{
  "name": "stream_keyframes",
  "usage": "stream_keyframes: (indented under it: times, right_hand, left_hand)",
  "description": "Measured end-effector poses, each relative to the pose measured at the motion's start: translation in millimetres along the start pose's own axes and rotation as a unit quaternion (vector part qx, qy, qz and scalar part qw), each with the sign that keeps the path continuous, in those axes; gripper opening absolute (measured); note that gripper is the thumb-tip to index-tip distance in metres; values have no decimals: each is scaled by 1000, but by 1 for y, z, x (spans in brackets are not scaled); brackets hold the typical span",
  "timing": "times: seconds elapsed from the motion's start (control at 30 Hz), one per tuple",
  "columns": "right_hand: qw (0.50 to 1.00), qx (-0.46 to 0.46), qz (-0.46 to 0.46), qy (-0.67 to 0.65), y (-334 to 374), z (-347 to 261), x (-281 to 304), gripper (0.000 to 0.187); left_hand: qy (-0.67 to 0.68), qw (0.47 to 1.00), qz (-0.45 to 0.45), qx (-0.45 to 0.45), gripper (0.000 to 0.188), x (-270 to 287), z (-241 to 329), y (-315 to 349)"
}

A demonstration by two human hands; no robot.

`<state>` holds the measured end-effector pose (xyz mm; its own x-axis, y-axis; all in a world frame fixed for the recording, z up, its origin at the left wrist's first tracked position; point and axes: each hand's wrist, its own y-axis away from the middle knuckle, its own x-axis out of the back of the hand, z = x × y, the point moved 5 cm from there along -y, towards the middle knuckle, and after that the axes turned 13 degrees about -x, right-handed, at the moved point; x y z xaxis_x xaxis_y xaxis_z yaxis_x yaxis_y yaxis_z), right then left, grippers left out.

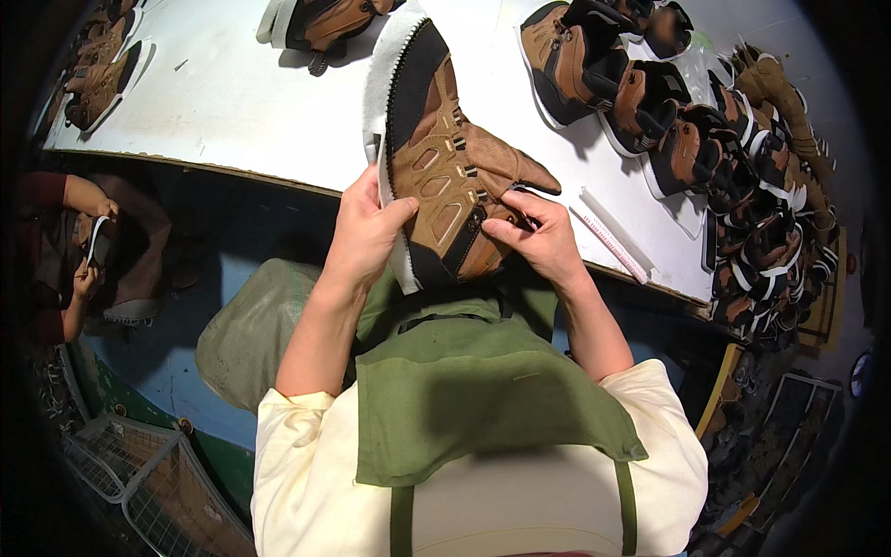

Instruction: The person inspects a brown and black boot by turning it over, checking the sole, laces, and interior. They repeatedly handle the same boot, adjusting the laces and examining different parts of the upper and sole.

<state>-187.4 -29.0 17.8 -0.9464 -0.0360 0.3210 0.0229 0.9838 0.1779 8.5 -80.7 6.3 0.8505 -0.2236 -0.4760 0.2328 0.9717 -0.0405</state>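
A brown and black boot with a white sole edge is held up before me, turned on its side, its toe pointing away. My left hand grips the sole side near the heel half, thumb pressed on the brown upper. On the other side, my right hand pinches at the collar and lace area, with thumb and fingers close together. Some dark material shows at those fingertips, but its exact form is hard to make out. The boot's tongue sticks out to the right above that hand.
Across the white table lie more boots, with a pair of boots at the far edge and a heap of boots at right. A white strip with red marks lies near the edge. At left, another person's hands hold a shoe. A wire basket stands lower left.
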Motion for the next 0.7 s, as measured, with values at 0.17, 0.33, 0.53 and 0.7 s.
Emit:
stream_keyframes:
  times: [0.17,0.33,0.53,0.7]
  right_hand:
    - [1000,11,3,-3,-1,1,-1,28]
    - [1000,3,1,-13,-1,1,-3,28]
    - [1000,-14,-4,-4,0,-1,-3,27]
    - [1000,-3,-2,-2,2,-8,-4,27]
  left_hand:
    - [-20,1000,1,7,42,5,-4,-1]
    - [-10,1000,2,18,42,6,-4,-2]
    - [25,999,-2,28,33,11,-7,-5]
    - [-44,999,11,18,24,4,9,-8]
